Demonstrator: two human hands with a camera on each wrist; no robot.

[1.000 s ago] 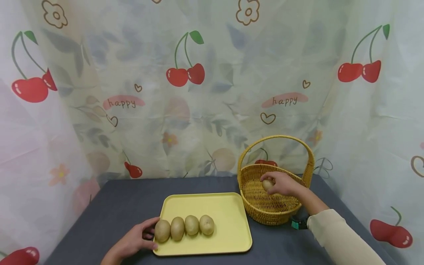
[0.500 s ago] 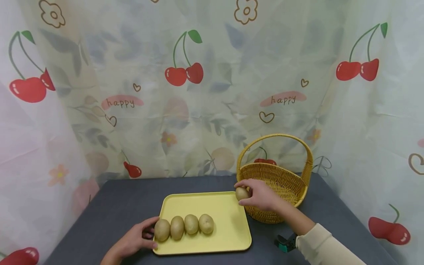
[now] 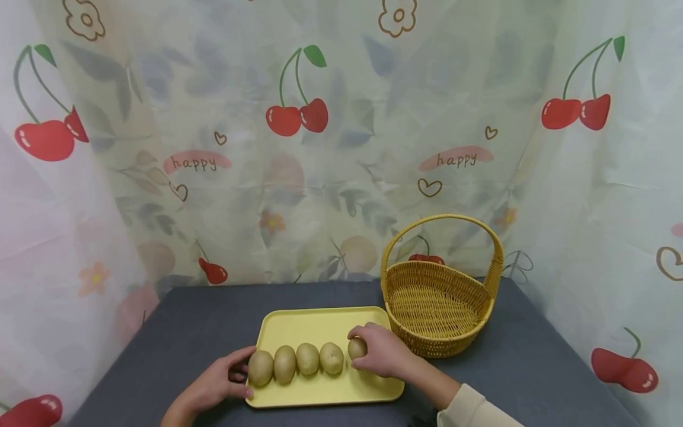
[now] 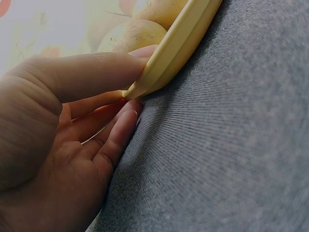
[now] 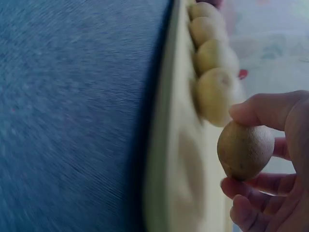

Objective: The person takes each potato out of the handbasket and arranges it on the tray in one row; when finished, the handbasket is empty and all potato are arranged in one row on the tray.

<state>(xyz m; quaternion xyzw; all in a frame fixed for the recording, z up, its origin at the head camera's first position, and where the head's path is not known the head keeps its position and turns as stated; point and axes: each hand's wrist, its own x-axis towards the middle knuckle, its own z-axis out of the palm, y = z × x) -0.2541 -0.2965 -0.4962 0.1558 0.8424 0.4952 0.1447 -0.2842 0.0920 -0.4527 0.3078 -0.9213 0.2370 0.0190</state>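
On the yellow tray [image 3: 320, 394], several potatoes [image 3: 308, 359] stand side by side in a row. My left hand [image 3: 216, 379] holds the tray at its left end, beside the leftmost potato [image 3: 261, 368]. In the left wrist view the thumb lies on the tray rim [image 4: 178, 43] and fingertips meet the edge from below. My right hand [image 3: 386, 353] pinches another potato [image 5: 245, 150] between thumb and fingers, over the tray just right of the row. Its far side is hidden by the hand in the head view.
A wicker basket [image 3: 437, 347] with a tall arched handle stands right behind the tray's right end, close to its corner. Dark grey cloth [image 3: 213, 314] covers the table. A curtain printed with cherries [image 3: 296, 118] hangs behind and at both sides.
My right hand has brought the potato out of the basket, leftward and down over the tray to the row's right end. My left hand keeps its place on the tray.
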